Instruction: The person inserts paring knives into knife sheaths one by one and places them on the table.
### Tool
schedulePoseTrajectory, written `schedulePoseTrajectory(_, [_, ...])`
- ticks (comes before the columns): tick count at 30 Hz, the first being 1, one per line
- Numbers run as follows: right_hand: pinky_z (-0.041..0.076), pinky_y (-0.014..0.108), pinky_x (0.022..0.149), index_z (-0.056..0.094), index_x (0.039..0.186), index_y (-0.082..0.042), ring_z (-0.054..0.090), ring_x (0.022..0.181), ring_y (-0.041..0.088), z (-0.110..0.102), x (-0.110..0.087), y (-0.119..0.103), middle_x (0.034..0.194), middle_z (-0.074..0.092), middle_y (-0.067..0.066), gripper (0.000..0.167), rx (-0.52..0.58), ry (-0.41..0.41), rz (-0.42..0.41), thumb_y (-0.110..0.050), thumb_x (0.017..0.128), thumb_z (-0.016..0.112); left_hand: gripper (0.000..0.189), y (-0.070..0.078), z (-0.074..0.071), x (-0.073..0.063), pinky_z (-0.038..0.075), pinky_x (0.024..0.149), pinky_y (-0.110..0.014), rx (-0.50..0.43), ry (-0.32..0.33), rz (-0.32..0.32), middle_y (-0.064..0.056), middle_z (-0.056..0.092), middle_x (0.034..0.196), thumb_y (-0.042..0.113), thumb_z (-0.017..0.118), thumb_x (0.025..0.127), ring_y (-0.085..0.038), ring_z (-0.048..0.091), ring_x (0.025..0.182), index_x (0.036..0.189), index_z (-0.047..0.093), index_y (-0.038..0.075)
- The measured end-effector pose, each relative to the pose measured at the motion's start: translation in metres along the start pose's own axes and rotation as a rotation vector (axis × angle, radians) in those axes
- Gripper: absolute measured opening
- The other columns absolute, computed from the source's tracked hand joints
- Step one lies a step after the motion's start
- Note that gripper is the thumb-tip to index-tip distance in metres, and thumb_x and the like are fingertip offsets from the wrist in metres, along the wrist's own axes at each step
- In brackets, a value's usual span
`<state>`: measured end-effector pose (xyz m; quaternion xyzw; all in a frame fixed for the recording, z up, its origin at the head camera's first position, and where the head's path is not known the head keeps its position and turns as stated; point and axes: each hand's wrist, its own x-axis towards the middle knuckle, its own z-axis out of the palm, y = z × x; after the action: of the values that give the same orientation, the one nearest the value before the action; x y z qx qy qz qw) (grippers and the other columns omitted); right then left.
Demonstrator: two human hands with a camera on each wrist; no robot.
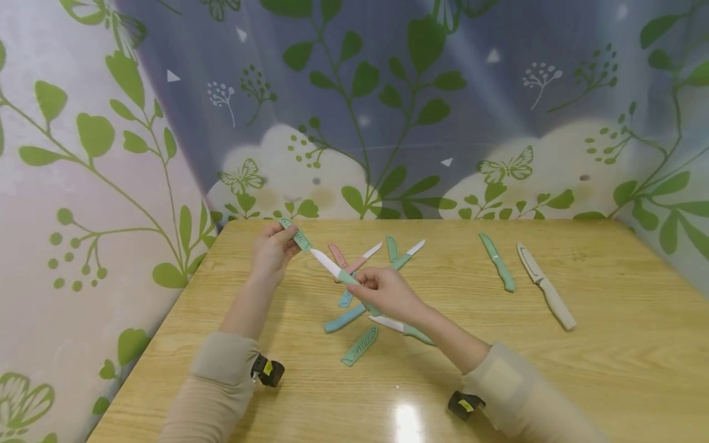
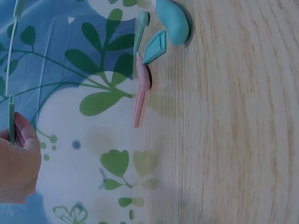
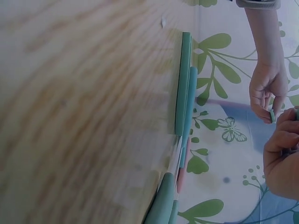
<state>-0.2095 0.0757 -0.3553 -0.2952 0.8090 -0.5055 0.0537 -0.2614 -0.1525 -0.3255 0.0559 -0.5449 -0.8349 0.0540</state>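
My left hand [image 1: 269, 253] pinches a green knife sheath [image 1: 299, 235] between thumb and fingers, above the table's far left part. My right hand [image 1: 390, 292] grips the green handle of a knife [image 1: 325, 263] with a white blade. The blade points up and left, its tip right at the sheath's mouth. From the left wrist, the sheath [image 2: 11, 123] stands upright in the fingers, with the thin white blade [image 2: 10, 60] seen edge-on above it. Both hands appear at the right of the right wrist view, the left hand [image 3: 268, 88] above the right hand [image 3: 282, 158].
Beneath the hands lie a pink knife [image 1: 365, 259], a pink sheath [image 1: 336, 254], a blue-handled knife [image 1: 343, 320], a blue sheath [image 1: 346, 299], green knives [image 1: 401, 261] and green sheaths [image 1: 360, 346]. Farther right are a green knife [image 1: 501, 271] and a larger cream-handled knife [image 1: 556, 301]. Patterned cloth [image 1: 332, 123] hangs behind.
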Motion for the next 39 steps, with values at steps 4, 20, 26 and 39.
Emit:
schedulePoseTrajectory(4, [0.020,0.017,0.038,0.061,0.086,-0.001,0.026,0.041,0.008,0.0009,0.0004,0.0005,0.048,0.037,-0.005,0.020,0.019,0.008,0.018,-0.020,0.092,0.058,0.005,-0.0010,0.0014,-0.0012,0.052,0.073,-0.023,-0.009,-0.007,-0.020,-0.004,0.051,0.088,0.001,0.053,0.092,-0.012,0.055,0.073,0.096,0.051,0.002])
schedulePoseTrajectory(20, [0.024,0.016,0.039,0.061,0.091,0.000,0.032,0.041,0.008,0.0033,0.0040,0.0039,0.051,0.049,-0.002,0.017,0.107,-0.001,0.082,-0.017,0.093,0.057,0.011,-0.0057,0.0034,0.0006,0.052,0.076,-0.022,0.021,-0.003,-0.072,-0.005,0.054,0.088,0.003,0.055,0.092,-0.013,0.057,0.074,0.102,0.053,0.000])
schedulePoseTrajectory(26, [0.023,0.016,0.038,0.060,0.090,0.002,0.030,0.040,0.006,0.0035,0.0019,-0.0013,0.052,0.050,0.002,0.020,0.108,-0.007,0.098,-0.018,0.093,0.056,0.005,-0.0061,0.0023,-0.0001,0.052,0.076,-0.022,0.051,-0.025,-0.079,-0.004,0.055,0.087,0.005,0.055,0.092,-0.012,0.057,0.075,0.095,0.051,0.002])
schedulePoseTrajectory(39, [0.026,0.017,0.038,0.058,0.089,-0.002,0.031,0.040,0.007,0.0023,0.0028,0.0037,0.061,0.058,0.009,0.019,0.112,-0.052,0.148,-0.020,0.095,0.054,0.007,-0.0086,0.0034,0.0026,0.052,0.080,-0.026,0.111,-0.057,-0.135,-0.009,0.056,0.088,0.003,0.055,0.092,-0.014,0.061,0.075,0.096,0.052,-0.002])
